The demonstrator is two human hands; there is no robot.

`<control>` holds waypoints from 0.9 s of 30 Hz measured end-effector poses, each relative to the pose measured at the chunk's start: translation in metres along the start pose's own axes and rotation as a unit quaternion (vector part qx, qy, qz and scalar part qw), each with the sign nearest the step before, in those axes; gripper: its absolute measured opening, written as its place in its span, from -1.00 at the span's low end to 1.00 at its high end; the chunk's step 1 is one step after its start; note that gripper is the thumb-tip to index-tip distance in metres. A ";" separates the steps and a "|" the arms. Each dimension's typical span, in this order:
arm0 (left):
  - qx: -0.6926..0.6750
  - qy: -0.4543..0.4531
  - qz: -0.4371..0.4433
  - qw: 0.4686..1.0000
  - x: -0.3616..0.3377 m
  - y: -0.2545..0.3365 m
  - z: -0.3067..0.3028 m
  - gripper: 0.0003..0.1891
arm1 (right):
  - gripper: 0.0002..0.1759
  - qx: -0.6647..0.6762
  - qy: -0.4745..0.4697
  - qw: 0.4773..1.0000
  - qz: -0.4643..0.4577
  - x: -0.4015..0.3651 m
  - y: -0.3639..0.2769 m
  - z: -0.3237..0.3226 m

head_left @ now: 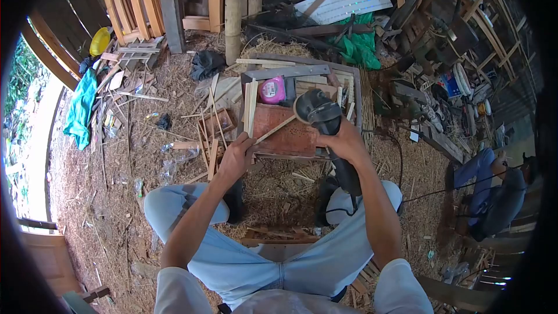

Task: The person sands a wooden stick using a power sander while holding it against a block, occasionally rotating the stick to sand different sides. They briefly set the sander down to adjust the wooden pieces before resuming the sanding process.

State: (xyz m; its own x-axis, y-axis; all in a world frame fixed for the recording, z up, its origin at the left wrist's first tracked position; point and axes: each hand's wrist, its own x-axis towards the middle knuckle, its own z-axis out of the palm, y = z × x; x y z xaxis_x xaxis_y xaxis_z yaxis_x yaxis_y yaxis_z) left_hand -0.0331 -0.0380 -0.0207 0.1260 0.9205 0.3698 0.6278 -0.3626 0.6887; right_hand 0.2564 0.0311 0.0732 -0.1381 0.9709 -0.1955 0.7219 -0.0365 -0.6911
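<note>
My left hand point(237, 156) is closed around the near end of a thin wooden strip point(275, 130), which slants up to the right. The strip's far end meets the edge of the disc on a black angle grinder point(345, 170). My right hand point(346, 144) wraps round the grinder's body, its head up and left over the work surface. Beneath the strip lies a reddish-brown board point(279, 117) speckled with small holes. Just behind the board sits a pink tape measure point(272, 91). Upright-looking pale strips point(250, 104) lie beside the board, close to my left hand.
A low wooden frame point(356, 81) surrounds the board and more wood pieces. Shavings cover the floor point(145, 168). A small wooden box point(219, 123) stands to the left. The grinder's cord trails near my right knee. A person point(503, 197) sits at the far right.
</note>
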 end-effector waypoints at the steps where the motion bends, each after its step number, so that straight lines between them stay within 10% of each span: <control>1: 0.000 -0.002 0.001 1.000 0.000 0.000 0.000 -0.85 | -0.18 0.008 0.004 1.000 0.015 0.004 0.003 -0.002; 10: 0.047 -0.001 -0.041 0.998 0.006 0.009 -0.005 -0.80 | -0.30 0.076 0.054 0.995 0.021 0.010 0.013 -0.018; 17: 0.144 0.056 0.124 0.980 0.080 0.020 0.056 -0.74 | -0.28 0.154 0.057 0.986 0.026 -0.002 0.024 -0.027; 23: 0.143 -0.070 -0.082 0.984 0.134 0.037 0.036 -0.81 | -0.42 0.169 0.135 0.976 -0.008 -0.013 0.026 -0.027; 27: -0.194 0.035 -0.186 0.963 0.123 0.021 -0.015 -0.74 | -0.39 0.184 0.105 0.977 0.015 -0.020 0.015 -0.032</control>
State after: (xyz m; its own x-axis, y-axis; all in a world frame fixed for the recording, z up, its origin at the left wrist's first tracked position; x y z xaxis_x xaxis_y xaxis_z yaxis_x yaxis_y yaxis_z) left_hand -0.0160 0.0651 0.0480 -0.1125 0.9902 0.0834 0.2842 -0.0483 0.9576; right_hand 0.2913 0.0187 0.0887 0.0504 0.9938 -0.0996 0.4245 -0.1116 -0.8985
